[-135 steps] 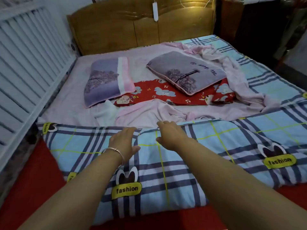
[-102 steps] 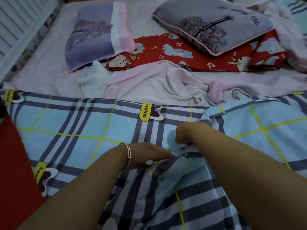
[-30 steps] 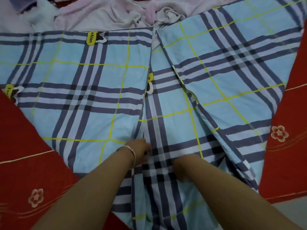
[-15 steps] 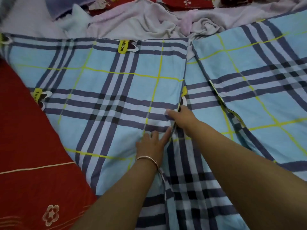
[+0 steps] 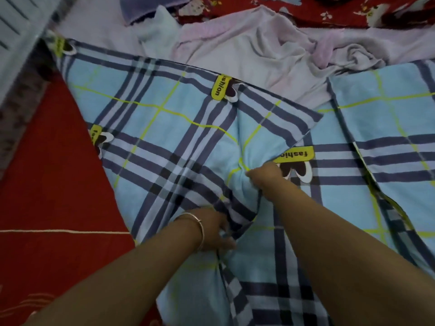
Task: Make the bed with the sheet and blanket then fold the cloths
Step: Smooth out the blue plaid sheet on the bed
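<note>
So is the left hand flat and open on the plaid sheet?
No, the left hand has its fingers curled, gripping a bunched fold of the plaid sheet.

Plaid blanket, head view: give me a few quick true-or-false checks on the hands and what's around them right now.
1. Both hands grip the plaid blanket. True: the left hand and right hand each bunch its fabric.
2. The bracelet is on the right wrist. False: on the left.
3. A crumpled pink sheet lies beyond the blanket. True.
4. The blanket lies flat and smooth. False: it is gathered into folds at the hands.
5. The "fashion" label sits beside the left hand. False: beside the right.
</note>
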The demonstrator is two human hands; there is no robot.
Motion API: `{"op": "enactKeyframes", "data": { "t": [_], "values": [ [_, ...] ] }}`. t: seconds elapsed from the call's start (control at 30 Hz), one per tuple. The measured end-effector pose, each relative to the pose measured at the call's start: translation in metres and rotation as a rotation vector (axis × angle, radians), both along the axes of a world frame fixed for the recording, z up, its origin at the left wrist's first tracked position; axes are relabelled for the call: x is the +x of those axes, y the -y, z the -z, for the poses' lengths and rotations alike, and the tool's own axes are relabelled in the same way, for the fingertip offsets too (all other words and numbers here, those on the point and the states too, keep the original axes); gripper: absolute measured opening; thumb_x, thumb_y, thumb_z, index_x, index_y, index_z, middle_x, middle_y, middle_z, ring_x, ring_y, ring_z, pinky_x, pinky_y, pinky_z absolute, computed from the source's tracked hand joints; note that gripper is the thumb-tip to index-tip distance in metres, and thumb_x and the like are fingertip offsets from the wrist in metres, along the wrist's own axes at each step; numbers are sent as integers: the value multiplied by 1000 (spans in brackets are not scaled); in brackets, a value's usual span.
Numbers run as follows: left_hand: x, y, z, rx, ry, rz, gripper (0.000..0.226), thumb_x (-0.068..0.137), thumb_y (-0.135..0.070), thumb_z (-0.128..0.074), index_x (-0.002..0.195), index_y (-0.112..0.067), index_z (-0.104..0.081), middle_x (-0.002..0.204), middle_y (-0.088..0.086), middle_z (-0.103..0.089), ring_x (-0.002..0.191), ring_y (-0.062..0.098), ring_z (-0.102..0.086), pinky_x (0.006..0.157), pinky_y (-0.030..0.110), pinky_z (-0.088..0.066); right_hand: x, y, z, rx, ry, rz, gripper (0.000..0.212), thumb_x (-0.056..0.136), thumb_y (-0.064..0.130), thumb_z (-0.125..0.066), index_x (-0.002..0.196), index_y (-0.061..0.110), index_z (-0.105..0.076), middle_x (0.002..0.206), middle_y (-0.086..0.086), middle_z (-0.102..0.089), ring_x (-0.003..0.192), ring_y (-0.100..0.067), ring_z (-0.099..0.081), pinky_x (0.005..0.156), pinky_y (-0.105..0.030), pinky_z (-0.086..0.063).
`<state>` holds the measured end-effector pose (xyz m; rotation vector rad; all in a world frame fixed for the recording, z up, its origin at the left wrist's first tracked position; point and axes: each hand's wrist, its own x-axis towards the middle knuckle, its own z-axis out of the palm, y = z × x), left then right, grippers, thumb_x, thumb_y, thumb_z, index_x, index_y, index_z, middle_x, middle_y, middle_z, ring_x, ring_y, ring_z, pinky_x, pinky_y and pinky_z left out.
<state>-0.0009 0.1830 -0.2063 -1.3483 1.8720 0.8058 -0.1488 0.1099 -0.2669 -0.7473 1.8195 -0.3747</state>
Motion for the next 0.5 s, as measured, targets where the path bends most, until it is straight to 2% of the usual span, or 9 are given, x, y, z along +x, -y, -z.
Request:
{"op": "enactKeyframes", "data": {
  "t": [0.07, 0.1, 0.13, 0.2, 0.23, 0.27, 0.33, 0.4, 0.5],
  "values": [
    [6, 4, 1, -349, -103, -182, 55, 81, -56, -57, 121, -20, -50, 128, 6, -47, 122, 24, -44, 98, 33, -37, 13, -1, -4, 20, 10, -52, 3, 87, 11, -58, 87, 9, -61, 106, -18, -63, 96, -24, -58, 83, -31, -47],
    [12, 7, 4, -502, -97, -206, 64, 79, -58, -56, 129, -22, -41, 135, 4, -40, 128, 23, -38, 101, 35, -33, 19, -1, -3, 21, 21, -61, 16, 87, 10, -58, 72, 12, -53, 90, -14, -60, 89, -22, -53, 80, -30, -45],
    [18, 7, 7, -563, -65, -230, 77, 77, -59, -58, 139, -24, -29, 144, 4, -29, 135, 24, -29, 105, 39, -30, 25, -4, -1, 39, 39, -71, 26, 87, 11, -59, 64, 14, -44, 76, -9, -54, 85, -21, -50, 75, -29, -44],
    [30, 5, 12, -468, -68, -358, 102, 75, -53, -66, 149, -27, 0, 154, 7, -12, 142, 29, -18, 109, 49, -29, 37, -12, -6, 71, 98, -70, 34, 87, 12, -62, 63, 13, -39, 63, -6, -43, 66, -21, -50, 57, -21, -43],
    [36, 6, 16, -420, -64, -384, 108, 76, -46, -68, 149, -28, 10, 152, 10, -13, 139, 32, -22, 108, 51, -33, 42, -18, -12, 88, 146, -71, 34, 88, 10, -62, 63, 11, -39, 59, -7, -41, 52, -20, -47, 46, -16, -39],
    [46, 6, 17, -400, -70, -388, 109, 77, -37, -68, 148, -29, 14, 149, 13, -18, 135, 34, -27, 105, 50, -38, 50, -25, -16, 100, 189, -76, 34, 88, 8, -61, 62, 11, -40, 57, -7, -41, 42, -15, -43, 38, -14, -35],
    [66, 6, 16, -406, -98, -354, 105, 79, -21, -66, 148, -34, 13, 143, 16, -25, 128, 35, -35, 100, 48, -43, 64, -37, -19, 120, 219, -101, 33, 90, 6, -58, 62, 11, -42, 57, -6, -43, 33, -9, -42, 34, -12, -32],
    [87, 2, 10, -392, -110, -325, 100, 80, -15, -63, 147, -41, 7, 140, 16, -28, 124, 35, -39, 99, 46, -45, 86, -47, -19, 156, 257, -113, 27, 91, 9, -57, 66, 13, -47, 62, -6, -48, 42, -13, -48, 39, -15, -36],
    [122, -8, -2, -377, -58, -285, 93, 81, -14, -59, 145, -47, 0, 134, 15, -35, 116, 35, -47, 93, 44, -48, 122, -63, -23, 239, 323, -172, 21, 95, 12, -52, 74, 16, -50, 69, -5, -49, 56, -16, -46, 44, -22, -38]
  ]
}}
